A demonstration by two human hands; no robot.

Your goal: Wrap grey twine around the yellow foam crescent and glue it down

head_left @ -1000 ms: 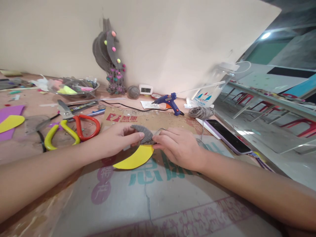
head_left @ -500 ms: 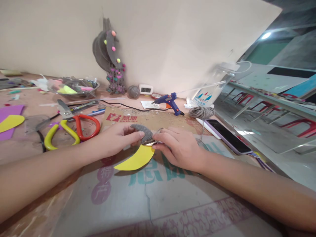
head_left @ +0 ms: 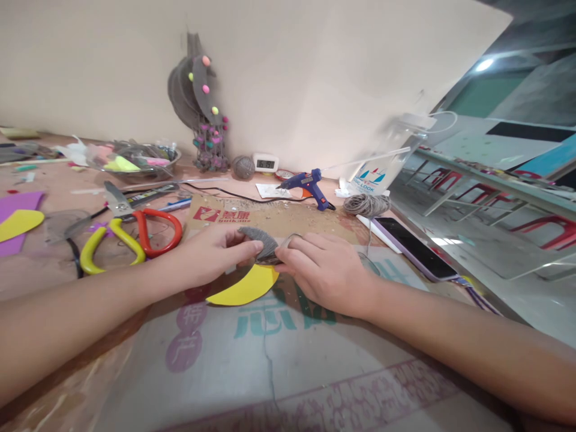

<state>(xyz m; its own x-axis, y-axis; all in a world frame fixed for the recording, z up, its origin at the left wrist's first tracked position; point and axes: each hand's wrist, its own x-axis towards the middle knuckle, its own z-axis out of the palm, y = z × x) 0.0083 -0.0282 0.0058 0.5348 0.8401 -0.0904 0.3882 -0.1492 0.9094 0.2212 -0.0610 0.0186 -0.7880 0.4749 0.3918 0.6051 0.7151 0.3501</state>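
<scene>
Roomy cardboard [head_left: 211, 378] nearside, phone [head_left: 414, 249] beside table edge [head_left: 488, 292], left hand [head_left: 225, 255] and right hand [head_left: 326, 270], fingers tight on grey curved piece [head_left: 265, 243].

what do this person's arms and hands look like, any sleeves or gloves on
The left hand and right hand are both ungloved. The left forearm and right forearm are bare out to the picture's edges, each narrowing toward the wrist. No sleeve, watch or bracelet shows on either. Fine details, such as the nails, are too blurred to tell.
</scene>
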